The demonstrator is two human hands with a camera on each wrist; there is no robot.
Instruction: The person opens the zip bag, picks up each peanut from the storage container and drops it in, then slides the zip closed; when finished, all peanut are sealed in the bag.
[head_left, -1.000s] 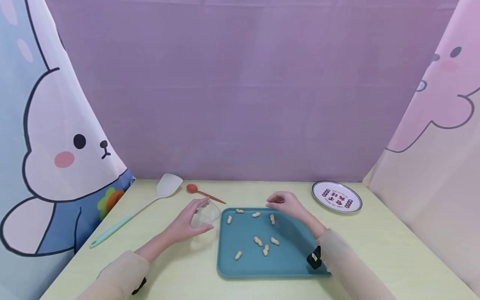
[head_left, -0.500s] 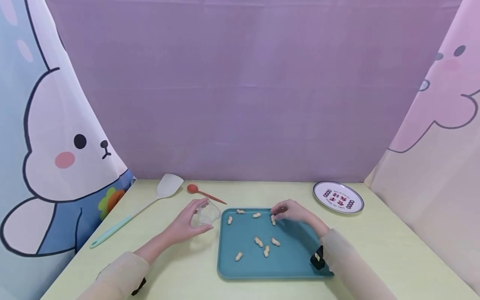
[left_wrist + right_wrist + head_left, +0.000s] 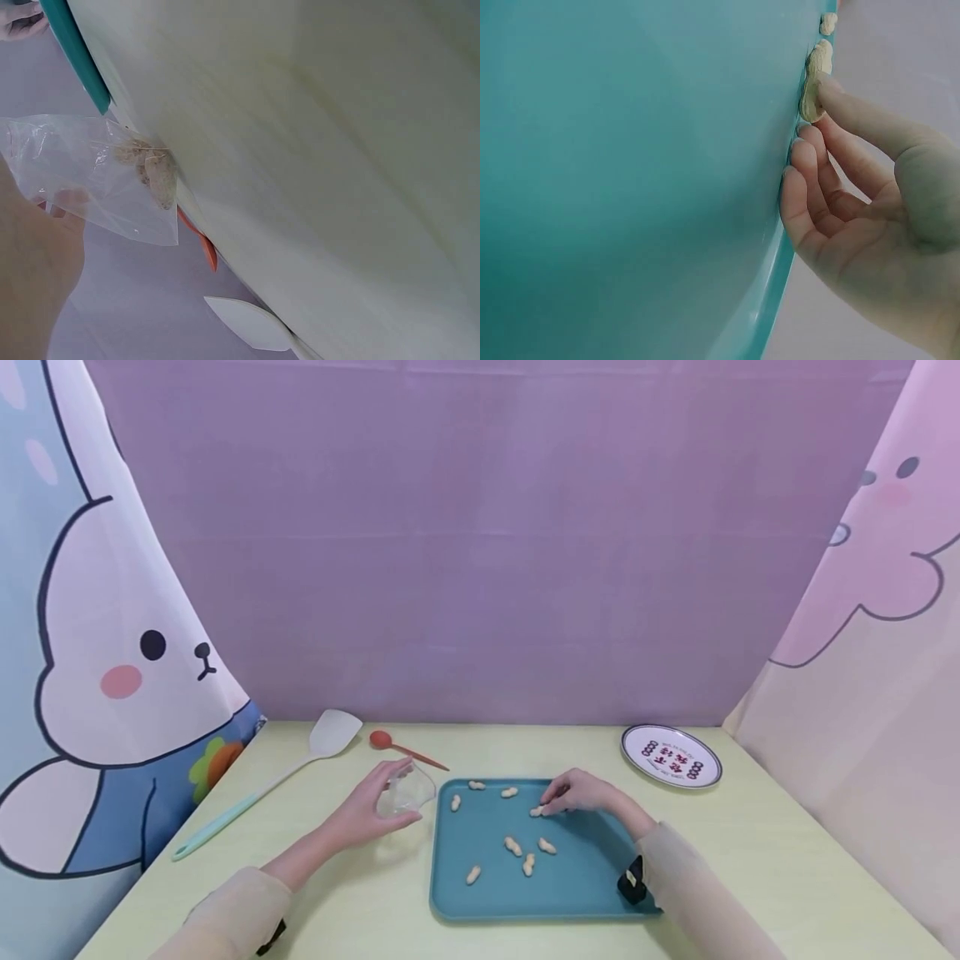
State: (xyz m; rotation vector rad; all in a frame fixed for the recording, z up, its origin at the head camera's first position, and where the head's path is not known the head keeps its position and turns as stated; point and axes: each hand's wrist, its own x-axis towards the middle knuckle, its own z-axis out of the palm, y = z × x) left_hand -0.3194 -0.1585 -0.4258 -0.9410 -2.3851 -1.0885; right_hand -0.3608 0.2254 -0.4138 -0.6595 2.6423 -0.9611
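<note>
In the head view, my left hand [image 3: 358, 814] holds a clear plastic bag [image 3: 411, 790] at the left edge of the teal tray [image 3: 585, 897]. Inside the bag, the left wrist view shows several peanuts [image 3: 156, 171] at its bottom. Over the back of the tray, my right hand [image 3: 587, 792] pinches a peanut [image 3: 814, 79] between thumb and index finger, its other fingers curled near the tray surface. Several more unshelled peanuts [image 3: 512, 846] lie scattered on the tray.
A white spatula [image 3: 335, 733] with a mint handle and a red spoon [image 3: 381, 740] lie at the back left. At the back right is a white oval plate [image 3: 671, 756] with red lettering. A purple cloth [image 3: 480, 543] hangs behind the table.
My right hand has come down onto the tray and taken a peanut between its fingers; that peanut has turned and shifted slightly nearer. My left hand and the bag stay nearly in place.
</note>
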